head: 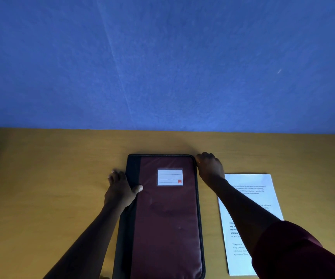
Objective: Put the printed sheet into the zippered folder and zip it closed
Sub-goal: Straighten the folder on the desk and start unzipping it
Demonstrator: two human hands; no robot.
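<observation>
Blue wall point(162, 57), matte and faintly streaked, above a smooth yellow-brown wooden desk point(51, 168). At centre, flat and shut, the folder point(166, 218): a long padded rectangle in maroon fabric, black spine strip down its left side, dark zipper track round rounded corners, small white lined label point(170, 177) near the far end. Just right of it, apart from its edge and partly under a forearm, the sheet point(251, 188), thin white paper with printed text, not yet inside. Left hand point(120, 192) steadying the spine edge, thumb across the cover, fingers spread on the desk. Right hand point(210, 168) at the far right corner, fingers curled at the zipper; whether pinching a pull, impossible to tell. Opening stage, apparently: next, likely drawing the zipper round so the cover can lift.
</observation>
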